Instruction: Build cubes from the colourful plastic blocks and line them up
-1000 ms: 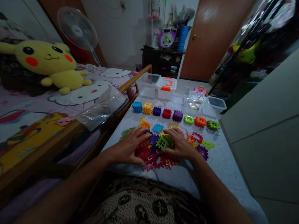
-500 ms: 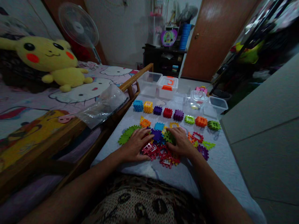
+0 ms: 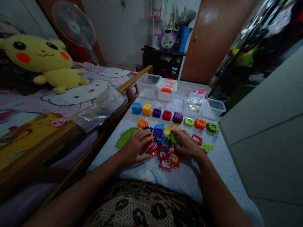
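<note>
My left hand (image 3: 137,145) lies palm down with fingers stretched and apart over the left side of a pile of toothed plastic building tiles. A green round plate (image 3: 126,137) sits just left of it, and red window tiles (image 3: 152,148) are by its thumb. My right hand (image 3: 188,143) curves over the pile's right side, with a green toothed tile (image 3: 174,138) between its index finger and thumb. Between the hands lie a dark blue tile (image 3: 158,132) and light blue tiles (image 3: 159,126). Red and yellow tiles (image 3: 174,158) spread in front. The right hand hides some pieces beneath it.
Behind the pile runs a row of tile stacks by colour, from blue (image 3: 136,108) to green (image 3: 212,127). Clear plastic boxes (image 3: 148,90) stand at the table's far end, one orange-latched (image 3: 166,90). A wooden bed rail (image 3: 132,82) borders the left, a pale cabinet (image 3: 265,132) the right.
My right hand has shifted right over the pile, and the green tile has moved with it. Blue and yellow tiles in the middle are more spread out. The view has turned slightly.
</note>
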A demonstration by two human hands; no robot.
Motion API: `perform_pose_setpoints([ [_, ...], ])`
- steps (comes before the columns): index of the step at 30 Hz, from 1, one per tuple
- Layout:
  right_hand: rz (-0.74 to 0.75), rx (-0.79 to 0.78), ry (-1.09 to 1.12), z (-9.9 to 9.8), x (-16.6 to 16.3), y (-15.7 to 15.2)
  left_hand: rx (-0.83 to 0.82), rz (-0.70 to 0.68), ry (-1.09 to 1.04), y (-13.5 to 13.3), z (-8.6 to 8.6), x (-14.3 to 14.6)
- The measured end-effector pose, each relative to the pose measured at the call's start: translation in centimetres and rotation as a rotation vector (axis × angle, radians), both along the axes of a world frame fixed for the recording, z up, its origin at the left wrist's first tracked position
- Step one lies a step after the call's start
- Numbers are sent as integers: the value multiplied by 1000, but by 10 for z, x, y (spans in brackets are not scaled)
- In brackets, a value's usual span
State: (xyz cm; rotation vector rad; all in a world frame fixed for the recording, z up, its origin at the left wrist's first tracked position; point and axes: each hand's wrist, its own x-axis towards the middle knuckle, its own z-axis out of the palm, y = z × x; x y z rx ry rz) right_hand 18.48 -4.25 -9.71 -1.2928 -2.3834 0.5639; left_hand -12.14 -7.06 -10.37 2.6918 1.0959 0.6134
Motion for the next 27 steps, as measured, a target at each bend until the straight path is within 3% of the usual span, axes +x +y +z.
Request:
perform_pose_setpoints([
  [6, -11, 37, -20, -13, -5, 3, 17, -9, -69, 5, 17, 22],
  [10, -65, 38, 130, -16, 0, 5, -8, -79, -92, 19, 26, 48],
  [16, -30, -205, 442, -5, 10, 7, -25, -125, -61, 43, 36, 82],
  [21, 36, -360, 602, -4, 12, 9, -82, -111, -67, 54, 39, 93],
  [27, -149, -264, 632, -4, 22, 14, -228, -12, -157, 62, 47, 99],
])
